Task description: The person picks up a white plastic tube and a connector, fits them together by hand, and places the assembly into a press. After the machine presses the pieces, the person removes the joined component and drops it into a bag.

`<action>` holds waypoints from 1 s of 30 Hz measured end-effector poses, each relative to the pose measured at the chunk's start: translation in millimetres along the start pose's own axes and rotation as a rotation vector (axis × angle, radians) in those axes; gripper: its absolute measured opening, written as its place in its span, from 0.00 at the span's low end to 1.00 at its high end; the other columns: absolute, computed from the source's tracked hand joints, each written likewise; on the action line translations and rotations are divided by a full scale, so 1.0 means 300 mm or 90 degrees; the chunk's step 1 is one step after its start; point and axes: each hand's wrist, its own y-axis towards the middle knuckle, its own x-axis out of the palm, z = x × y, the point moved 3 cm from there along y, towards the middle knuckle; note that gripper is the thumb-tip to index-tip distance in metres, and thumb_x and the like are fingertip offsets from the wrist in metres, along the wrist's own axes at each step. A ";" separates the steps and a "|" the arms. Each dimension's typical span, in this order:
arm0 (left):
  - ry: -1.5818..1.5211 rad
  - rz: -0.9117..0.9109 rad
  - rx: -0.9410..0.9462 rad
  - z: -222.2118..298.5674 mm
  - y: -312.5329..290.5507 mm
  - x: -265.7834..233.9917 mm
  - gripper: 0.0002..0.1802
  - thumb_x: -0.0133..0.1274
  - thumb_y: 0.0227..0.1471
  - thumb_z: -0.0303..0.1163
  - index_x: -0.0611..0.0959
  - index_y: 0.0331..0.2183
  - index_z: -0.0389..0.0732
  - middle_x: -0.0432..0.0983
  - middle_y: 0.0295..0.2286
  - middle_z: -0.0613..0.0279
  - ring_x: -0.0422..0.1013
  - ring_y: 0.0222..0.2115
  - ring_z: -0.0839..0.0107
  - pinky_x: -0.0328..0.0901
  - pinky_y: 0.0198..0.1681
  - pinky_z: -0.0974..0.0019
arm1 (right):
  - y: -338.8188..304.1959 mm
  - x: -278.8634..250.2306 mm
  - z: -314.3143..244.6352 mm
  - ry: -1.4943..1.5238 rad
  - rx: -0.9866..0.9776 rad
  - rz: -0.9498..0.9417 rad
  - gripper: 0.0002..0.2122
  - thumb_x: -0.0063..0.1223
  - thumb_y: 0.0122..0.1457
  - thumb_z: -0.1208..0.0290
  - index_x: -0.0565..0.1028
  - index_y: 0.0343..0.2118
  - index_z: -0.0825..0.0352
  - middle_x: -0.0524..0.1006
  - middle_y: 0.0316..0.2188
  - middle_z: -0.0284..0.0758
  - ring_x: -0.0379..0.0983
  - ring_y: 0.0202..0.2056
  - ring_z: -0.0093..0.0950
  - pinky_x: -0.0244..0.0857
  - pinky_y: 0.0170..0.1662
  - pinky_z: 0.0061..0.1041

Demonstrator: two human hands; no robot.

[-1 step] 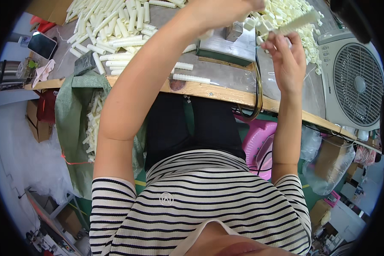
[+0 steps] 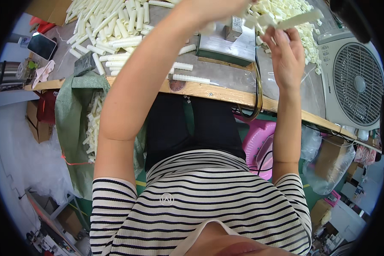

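Note:
My right hand (image 2: 288, 55) is raised over the right part of the bench, thumb and fingers pinched on a white ridged plastic tube (image 2: 303, 19) that points up to the right. Small white blurred pieces (image 2: 265, 19) show just left of those fingertips. My left hand (image 2: 219, 7) reaches across at the top edge, its fingers partly cut off and smeared, so its grip is unclear. Below it, a metal block (image 2: 234, 29) stands upright on a flat metal-topped fixture (image 2: 226, 47). A heap of short white cut pieces (image 2: 286, 9) lies behind my right hand.
Many long white tubes (image 2: 115, 25) are piled at the back left. A phone (image 2: 42, 45) and a dark block (image 2: 85, 63) lie near the left edge. A grey box fan (image 2: 358, 81) stands at right. A green sack (image 2: 72, 123) hangs off the wooden bench edge (image 2: 226, 94).
My right hand has shifted slightly up and left, the tube tilting a little flatter. My left hand has moved slightly left and up.

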 end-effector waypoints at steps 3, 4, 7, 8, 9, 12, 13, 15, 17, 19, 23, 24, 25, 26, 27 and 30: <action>0.082 0.104 0.045 0.008 0.018 -0.078 0.16 0.50 0.51 0.35 0.77 0.35 0.30 0.76 0.27 0.54 0.73 0.30 0.71 0.65 0.31 0.68 | 0.073 0.032 0.007 -0.133 -0.101 0.038 0.10 0.51 0.58 0.70 0.72 0.38 0.72 0.75 0.34 0.33 0.71 0.37 0.23 0.63 0.45 0.23; 0.173 0.225 0.020 0.001 0.015 -0.115 0.16 0.50 0.51 0.36 0.77 0.34 0.30 0.76 0.27 0.54 0.74 0.32 0.69 0.66 0.32 0.68 | 0.086 0.046 0.013 -0.220 -0.088 -0.020 0.11 0.50 0.58 0.71 0.71 0.40 0.73 0.73 0.38 0.35 0.69 0.40 0.23 0.61 0.47 0.23; 0.441 0.104 -0.026 -0.215 0.084 -0.147 0.16 0.50 0.50 0.35 0.77 0.33 0.30 0.76 0.28 0.53 0.74 0.34 0.67 0.66 0.33 0.67 | 0.123 0.039 0.087 -0.337 -0.076 -0.097 0.13 0.51 0.57 0.69 0.73 0.41 0.72 0.73 0.42 0.34 0.68 0.42 0.23 0.59 0.50 0.23; 0.588 0.091 -0.059 -0.288 0.101 -0.136 0.15 0.51 0.47 0.30 0.77 0.35 0.29 0.75 0.26 0.52 0.75 0.30 0.66 0.66 0.31 0.67 | 0.124 0.034 0.089 -0.476 -0.141 -0.105 0.13 0.52 0.56 0.67 0.73 0.40 0.71 0.73 0.40 0.36 0.68 0.41 0.24 0.60 0.47 0.23; 0.587 0.091 -0.058 -0.350 0.116 -0.130 0.15 0.51 0.47 0.30 0.77 0.35 0.29 0.75 0.26 0.52 0.75 0.30 0.66 0.66 0.31 0.67 | 0.120 0.035 0.088 -0.614 -0.206 -0.114 0.14 0.54 0.55 0.65 0.74 0.39 0.70 0.73 0.37 0.37 0.69 0.40 0.24 0.62 0.45 0.23; 0.665 -0.020 -0.163 -0.432 0.105 -0.075 0.19 0.52 0.46 0.36 0.76 0.37 0.31 0.76 0.34 0.44 0.75 0.30 0.54 0.69 0.33 0.60 | 0.106 0.049 0.100 -0.485 -0.070 -0.095 0.16 0.55 0.53 0.64 0.72 0.41 0.70 0.73 0.37 0.36 0.68 0.41 0.25 0.62 0.45 0.24; 0.662 -0.024 -0.160 -0.427 0.104 -0.069 0.19 0.52 0.46 0.36 0.76 0.37 0.31 0.76 0.34 0.44 0.75 0.30 0.54 0.69 0.33 0.60 | 0.101 0.048 0.106 -0.405 -0.003 -0.084 0.16 0.55 0.53 0.64 0.72 0.41 0.70 0.73 0.37 0.36 0.68 0.42 0.25 0.61 0.45 0.25; 0.593 -0.081 -0.296 -0.416 0.105 -0.062 0.18 0.50 0.43 0.32 0.76 0.38 0.31 0.76 0.35 0.41 0.74 0.35 0.51 0.68 0.37 0.57 | 0.095 0.039 0.101 -0.377 -0.022 -0.097 0.16 0.55 0.53 0.65 0.72 0.42 0.69 0.73 0.39 0.36 0.68 0.42 0.25 0.62 0.46 0.24; 0.615 -0.099 -0.336 -0.397 0.104 -0.056 0.20 0.49 0.40 0.29 0.76 0.38 0.31 0.75 0.37 0.41 0.72 0.40 0.51 0.66 0.43 0.57 | 0.091 0.016 0.079 -0.346 -0.042 -0.113 0.16 0.55 0.53 0.66 0.71 0.43 0.69 0.73 0.40 0.36 0.69 0.42 0.25 0.62 0.46 0.24; 0.739 -0.072 -0.251 -0.395 0.081 -0.077 0.20 0.50 0.40 0.30 0.77 0.38 0.32 0.75 0.36 0.42 0.73 0.39 0.51 0.67 0.42 0.57 | 0.086 -0.052 0.043 -0.374 -0.036 -0.069 0.16 0.53 0.56 0.71 0.70 0.46 0.71 0.74 0.42 0.36 0.68 0.45 0.24 0.58 0.50 0.21; 0.717 -0.057 -0.265 -0.403 0.044 -0.069 0.18 0.51 0.42 0.34 0.80 0.35 0.33 0.77 0.35 0.46 0.73 0.39 0.52 0.67 0.43 0.56 | 0.077 -0.275 -0.024 -0.592 -0.041 0.058 0.13 0.54 0.52 0.71 0.74 0.40 0.69 0.77 0.34 0.36 0.73 0.39 0.27 0.64 0.44 0.24; 0.717 -0.057 -0.267 -0.392 0.030 -0.063 0.18 0.51 0.42 0.34 0.80 0.35 0.33 0.77 0.35 0.46 0.73 0.39 0.52 0.67 0.43 0.56 | 0.071 -0.310 -0.030 -0.740 0.068 0.052 0.13 0.55 0.51 0.70 0.75 0.40 0.69 0.78 0.31 0.37 0.74 0.36 0.29 0.65 0.42 0.25; 0.711 -0.040 -0.263 -0.376 0.017 -0.057 0.18 0.51 0.43 0.36 0.80 0.35 0.33 0.77 0.35 0.45 0.73 0.39 0.52 0.67 0.42 0.56 | 0.062 -0.331 -0.028 -0.884 0.181 0.045 0.14 0.56 0.50 0.69 0.76 0.39 0.68 0.78 0.28 0.38 0.75 0.33 0.30 0.66 0.39 0.25; 0.703 -0.021 -0.257 -0.363 0.010 -0.052 0.19 0.52 0.44 0.38 0.80 0.35 0.33 0.77 0.35 0.45 0.73 0.38 0.52 0.67 0.42 0.56 | 0.050 -0.327 -0.019 -0.883 0.180 0.044 0.14 0.56 0.50 0.69 0.76 0.39 0.68 0.78 0.28 0.38 0.75 0.33 0.30 0.66 0.39 0.25; 0.704 -0.020 -0.259 -0.363 0.010 -0.046 0.19 0.52 0.44 0.38 0.80 0.35 0.33 0.77 0.35 0.45 0.73 0.38 0.52 0.67 0.42 0.56 | 0.033 -0.318 -0.001 -0.907 0.158 0.023 0.14 0.56 0.50 0.67 0.75 0.37 0.70 0.78 0.27 0.39 0.75 0.31 0.31 0.67 0.37 0.26; 0.732 -0.015 -0.262 -0.363 0.023 -0.042 0.20 0.53 0.46 0.42 0.81 0.34 0.33 0.77 0.34 0.45 0.74 0.37 0.52 0.68 0.41 0.56 | 0.014 -0.264 0.042 -0.972 0.095 -0.002 0.14 0.58 0.50 0.65 0.75 0.33 0.72 0.78 0.26 0.41 0.75 0.29 0.33 0.67 0.34 0.29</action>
